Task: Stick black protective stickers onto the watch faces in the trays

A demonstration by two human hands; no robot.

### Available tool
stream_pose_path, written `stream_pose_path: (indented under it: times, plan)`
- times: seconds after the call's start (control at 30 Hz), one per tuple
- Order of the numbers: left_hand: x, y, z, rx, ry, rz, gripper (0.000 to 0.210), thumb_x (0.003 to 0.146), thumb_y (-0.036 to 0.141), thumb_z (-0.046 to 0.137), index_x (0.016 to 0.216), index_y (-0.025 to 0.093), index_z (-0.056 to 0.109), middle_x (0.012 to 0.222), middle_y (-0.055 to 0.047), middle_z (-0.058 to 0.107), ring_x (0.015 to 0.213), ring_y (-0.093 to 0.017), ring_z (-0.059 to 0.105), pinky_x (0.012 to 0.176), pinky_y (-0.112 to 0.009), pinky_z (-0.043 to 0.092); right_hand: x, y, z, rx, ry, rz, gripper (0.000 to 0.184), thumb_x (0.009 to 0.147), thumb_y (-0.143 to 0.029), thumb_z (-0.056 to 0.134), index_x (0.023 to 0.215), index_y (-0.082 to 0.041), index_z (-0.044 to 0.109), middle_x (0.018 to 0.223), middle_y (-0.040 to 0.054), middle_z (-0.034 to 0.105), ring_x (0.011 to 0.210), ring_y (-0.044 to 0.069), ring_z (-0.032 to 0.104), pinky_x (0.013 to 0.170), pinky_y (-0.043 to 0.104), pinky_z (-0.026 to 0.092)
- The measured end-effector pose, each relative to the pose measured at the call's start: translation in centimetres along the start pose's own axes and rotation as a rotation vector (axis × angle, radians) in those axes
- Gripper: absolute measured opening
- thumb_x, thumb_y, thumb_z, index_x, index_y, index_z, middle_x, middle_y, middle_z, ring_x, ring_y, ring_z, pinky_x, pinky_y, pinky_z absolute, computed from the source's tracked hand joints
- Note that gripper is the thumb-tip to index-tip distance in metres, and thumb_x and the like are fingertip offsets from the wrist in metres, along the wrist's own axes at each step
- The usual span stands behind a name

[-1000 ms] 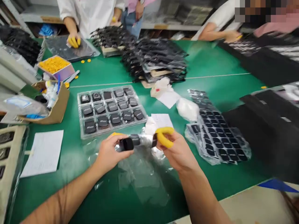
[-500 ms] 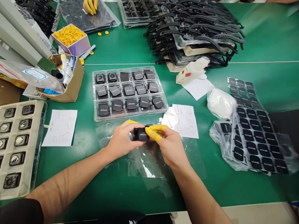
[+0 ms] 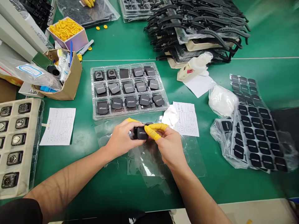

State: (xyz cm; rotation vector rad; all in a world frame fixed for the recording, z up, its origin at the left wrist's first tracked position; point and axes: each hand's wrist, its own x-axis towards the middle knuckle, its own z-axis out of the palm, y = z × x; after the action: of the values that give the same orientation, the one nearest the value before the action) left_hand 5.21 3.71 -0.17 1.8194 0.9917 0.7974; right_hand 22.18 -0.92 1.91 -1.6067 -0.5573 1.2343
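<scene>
Between my hands is a black smartwatch body [image 3: 141, 133] whose square face carries a printed label. My left hand [image 3: 122, 136] grips it from the left, thumb below and fingers above. With yellow finger cots on, my right hand [image 3: 168, 137] pinches its right edge by thumb and forefinger. Whether the label is a loose film or stuck down, I cannot tell. Just beyond lies a clear plastic tray [image 3: 93, 102] of several watch bodies, most with the same black labelled squares on top. Under my hands are clear plastic sheets [image 3: 147, 168].
A beige tray of watch bodies [image 3: 30, 124] stands at left. Label sheets [image 3: 259, 137] and a white bag [image 3: 221, 101] lie at right. Black straps [image 3: 198, 28] are piled behind a bottle [image 3: 195, 67]. Back left are a cardboard box [image 3: 72, 77] and a box of finger cots [image 3: 78, 40].
The view has shifted slightly. Both hands keep their hold on the watch body, with hardly any movement of the fingers.
</scene>
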Motion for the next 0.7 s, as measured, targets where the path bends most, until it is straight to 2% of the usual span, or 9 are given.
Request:
stream_pose_path:
  times: [0.23, 0.37, 0.47, 0.57, 0.63, 0.7]
  plan:
    - [0.06, 0.05, -0.04, 0.002, -0.009, 0.005, 0.046, 0.074, 0.010, 0.090, 0.115, 0.022, 0.076, 0.114, -0.006, 0.082, 0.107, -0.029, 0.077, 0.093, -0.046, 0.067, -0.13, 0.82, 0.00, -0.051, -0.013, -0.063, 0.050, 0.059, -0.061, 0.099, 0.084, -0.024, 0.077, 0.090, 0.0055, 0.078, 0.087, 0.025, 0.075, 0.087, 0.046, 0.063]
    - [0.04, -0.04, 0.02, 0.001, -0.010, -0.001, 0.046, 0.074, 0.013, 0.091, 0.116, 0.025, 0.076, 0.115, -0.006, 0.082, 0.108, -0.029, 0.076, 0.094, -0.046, 0.067, -0.20, 0.64, -0.45, -0.086, -0.022, -0.083, 0.050, 0.066, -0.060, 0.097, 0.092, -0.024, 0.074, 0.097, 0.0057, 0.077, 0.086, 0.023, 0.074, 0.086, 0.042, 0.063]
    - [0.03, -0.03, -0.02, 0.014, -0.003, -0.002, 0.045, 0.075, 0.014, 0.090, 0.117, 0.023, 0.076, 0.114, -0.007, 0.082, 0.107, -0.029, 0.076, 0.091, -0.045, 0.067, -0.19, 0.21, -0.89, -0.095, -0.023, -0.073, 0.062, 0.065, -0.052, 0.099, 0.111, -0.025, 0.068, 0.102, 0.0008, 0.073, 0.074, 0.016, 0.072, 0.074, 0.034, 0.061]
    - [0.05, -0.06, -0.10, 0.023, -0.020, 0.011, 0.047, 0.072, 0.008, 0.088, 0.116, 0.020, 0.077, 0.113, -0.007, 0.082, 0.104, -0.027, 0.076, 0.090, -0.042, 0.066, -0.04, 0.13, -0.71, -0.123, -0.141, -0.008, 0.081, 0.056, -0.043, 0.103, 0.122, -0.026, 0.059, 0.091, -0.0041, 0.071, 0.068, 0.015, 0.070, 0.067, 0.030, 0.059]
    - [0.08, -0.13, -0.12, 0.016, -0.015, 0.016, 0.048, 0.070, 0.008, 0.089, 0.116, 0.019, 0.078, 0.112, -0.007, 0.082, 0.102, -0.026, 0.077, 0.088, -0.040, 0.066, 0.14, 0.46, -0.32, -0.155, -0.181, -0.015, 0.075, 0.066, -0.049, 0.098, 0.124, -0.026, 0.058, 0.085, -0.0039, 0.071, 0.072, 0.017, 0.070, 0.067, 0.030, 0.057]
    - [0.09, -0.19, -0.11, 0.005, 0.003, 0.008, 0.046, 0.072, 0.016, 0.091, 0.116, 0.020, 0.078, 0.112, -0.006, 0.082, 0.103, -0.026, 0.077, 0.087, -0.038, 0.066, 0.32, 0.96, -0.03, -0.198, -0.135, -0.112, 0.056, 0.087, -0.062, 0.078, 0.124, -0.025, 0.059, 0.087, -0.0014, 0.072, 0.072, 0.018, 0.068, 0.065, 0.032, 0.056]
